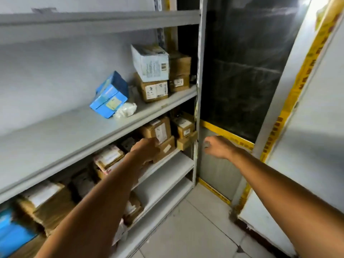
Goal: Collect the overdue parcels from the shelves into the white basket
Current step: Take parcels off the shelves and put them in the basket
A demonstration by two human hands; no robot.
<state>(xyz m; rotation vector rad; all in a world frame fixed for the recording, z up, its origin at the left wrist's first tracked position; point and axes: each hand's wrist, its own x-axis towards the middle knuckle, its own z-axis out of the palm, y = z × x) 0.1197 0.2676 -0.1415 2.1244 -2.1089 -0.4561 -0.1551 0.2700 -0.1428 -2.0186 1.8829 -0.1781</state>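
1. The fingers of the left hand [147, 150] reach the labelled brown parcel [158, 131] at centre frame; I cannot tell whether they grip it.
2. The right hand [217, 147], at centre-right, is loosely curled and empty.
3. Best to grip the parcel's sides and slide it straight out, steadying the box beneath [166, 148].
4. The white basket is out of view.

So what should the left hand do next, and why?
Probably the left hand should curl its fingers round one of the stacked brown boxes and pull it out. It is right at them on the lower shelf, but no grip shows.
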